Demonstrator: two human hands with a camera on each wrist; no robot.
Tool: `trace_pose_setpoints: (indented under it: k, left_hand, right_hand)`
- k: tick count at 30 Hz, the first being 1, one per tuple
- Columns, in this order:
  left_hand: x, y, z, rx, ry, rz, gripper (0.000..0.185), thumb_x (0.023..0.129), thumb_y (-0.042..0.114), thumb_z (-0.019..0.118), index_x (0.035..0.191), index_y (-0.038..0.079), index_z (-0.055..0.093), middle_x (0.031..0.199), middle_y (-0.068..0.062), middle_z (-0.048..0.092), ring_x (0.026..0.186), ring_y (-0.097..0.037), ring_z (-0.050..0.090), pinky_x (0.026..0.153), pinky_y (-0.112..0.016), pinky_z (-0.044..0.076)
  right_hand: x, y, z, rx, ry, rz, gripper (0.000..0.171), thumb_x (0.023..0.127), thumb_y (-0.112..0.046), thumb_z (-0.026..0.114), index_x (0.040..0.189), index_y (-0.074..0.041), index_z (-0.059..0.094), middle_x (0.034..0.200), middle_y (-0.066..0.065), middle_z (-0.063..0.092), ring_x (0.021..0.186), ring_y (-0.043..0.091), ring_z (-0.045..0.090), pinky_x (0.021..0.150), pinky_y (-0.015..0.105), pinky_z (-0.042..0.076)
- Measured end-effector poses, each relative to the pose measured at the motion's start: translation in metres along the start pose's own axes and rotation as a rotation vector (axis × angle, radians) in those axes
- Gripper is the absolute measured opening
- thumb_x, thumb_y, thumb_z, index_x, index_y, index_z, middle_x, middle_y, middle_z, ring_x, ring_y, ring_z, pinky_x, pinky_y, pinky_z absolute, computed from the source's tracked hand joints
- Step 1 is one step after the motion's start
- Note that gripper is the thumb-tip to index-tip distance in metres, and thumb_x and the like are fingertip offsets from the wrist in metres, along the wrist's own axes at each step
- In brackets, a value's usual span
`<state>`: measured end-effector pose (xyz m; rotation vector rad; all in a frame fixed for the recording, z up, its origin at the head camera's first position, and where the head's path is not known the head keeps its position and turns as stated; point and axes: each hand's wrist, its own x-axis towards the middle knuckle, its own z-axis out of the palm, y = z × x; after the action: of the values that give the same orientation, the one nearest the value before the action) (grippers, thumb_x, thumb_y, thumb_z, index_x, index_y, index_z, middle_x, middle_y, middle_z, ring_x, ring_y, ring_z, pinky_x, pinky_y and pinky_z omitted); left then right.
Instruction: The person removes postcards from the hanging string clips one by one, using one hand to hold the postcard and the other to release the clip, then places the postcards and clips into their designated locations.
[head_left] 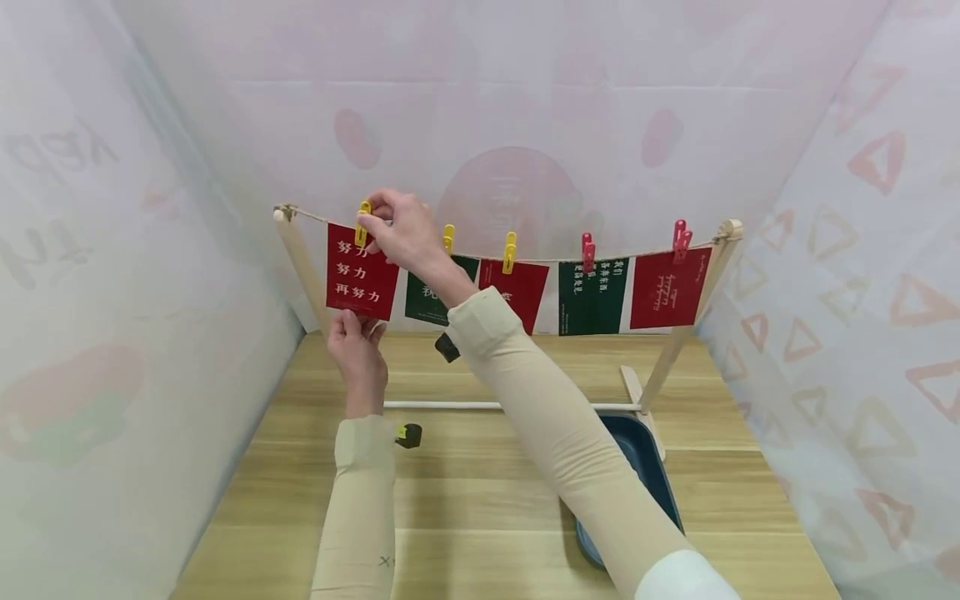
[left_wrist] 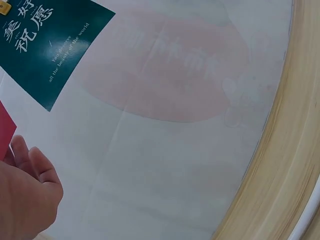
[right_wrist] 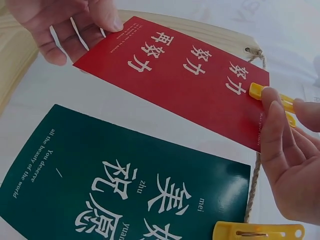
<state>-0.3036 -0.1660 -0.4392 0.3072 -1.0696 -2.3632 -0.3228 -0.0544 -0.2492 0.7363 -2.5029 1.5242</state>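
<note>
Hanging on the string (head_left: 525, 258): five cards, three red (head_left: 362, 272) (head_left: 522, 287) (head_left: 669, 288) and two green (head_left: 430, 298) (head_left: 592, 296). Gripping them: five pegs, three yellow (head_left: 363, 222) (head_left: 448, 238) (head_left: 509, 252) and two pink (head_left: 587, 251) (head_left: 680, 239). Standing on the table (head_left: 480, 500): one wooden rack (head_left: 300, 258). Lying near the table's right edge: one blue tray (head_left: 645, 467). Working at the string's left end: two hands (head_left: 357, 350) (head_left: 402, 230).

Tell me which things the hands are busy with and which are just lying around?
Busy with:
- right hand pinching the yellow plastic clothes peg
- left hand holding the bottom edge of the red paper card with white characters
- thin twine line on the wooden rack

Just lying around:
- dark blue tray on the wooden table
- the other four pegged cards: two green, two red
</note>
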Motion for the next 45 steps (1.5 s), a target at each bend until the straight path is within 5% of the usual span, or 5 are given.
trace_pose_setpoints:
  k: [12,17,23,31,45]
  left_hand:
    - [-0.001,0.000,-0.001,0.001,-0.002,0.011,0.045,0.090,0.043,0.062,0.122,0.012,0.059,0.121,-0.007,0.067,0.096,-0.019,0.065,0.084,-0.028,0.055]
    - [-0.002,0.000,-0.004,-0.001,0.005,0.021,0.038,0.094,0.040,0.058,0.119,0.011,0.059,0.116,-0.008,0.068,0.093,-0.018,0.066,0.080,-0.027,0.054]
    - [-0.003,-0.005,-0.011,-0.010,0.017,0.003,0.035,0.095,0.038,0.056,0.116,0.010,0.059,0.109,-0.007,0.068,0.088,-0.015,0.064,0.075,-0.025,0.053]
    - [-0.008,-0.009,-0.015,0.024,0.056,0.013,0.039,0.092,0.040,0.060,0.118,0.011,0.061,0.111,-0.007,0.070,0.086,-0.015,0.065,0.076,-0.024,0.054]
    - [-0.017,-0.007,-0.027,0.072,0.118,-0.010,0.034,0.094,0.036,0.061,0.113,0.008,0.064,0.107,-0.006,0.069,0.085,-0.014,0.066,0.074,-0.024,0.052]
  right_hand:
    - [0.003,0.003,-0.004,0.014,0.050,-0.047,0.027,0.098,-0.020,0.060,0.121,-0.005,0.061,0.111,0.008,0.074,0.081,0.014,0.071,0.064,0.019,0.054]
    - [0.004,-0.001,-0.003,-0.062,0.082,-0.090,0.026,0.098,-0.020,0.061,0.119,-0.005,0.063,0.109,0.006,0.075,0.085,0.010,0.070,0.069,0.015,0.053]
    - [0.004,-0.004,-0.006,-0.005,0.118,-0.132,0.022,0.097,-0.016,0.062,0.114,-0.002,0.064,0.103,0.010,0.075,0.086,0.018,0.073,0.070,0.013,0.054]
    - [-0.003,-0.007,-0.014,0.055,0.108,-0.112,0.024,0.097,-0.014,0.062,0.117,-0.001,0.062,0.107,0.011,0.074,0.088,0.018,0.072,0.072,0.014,0.055]
    - [-0.027,-0.004,-0.012,-0.028,0.111,-0.167,0.029,0.097,-0.021,0.063,0.122,-0.005,0.062,0.112,0.009,0.074,0.077,0.014,0.072,0.067,0.017,0.054]
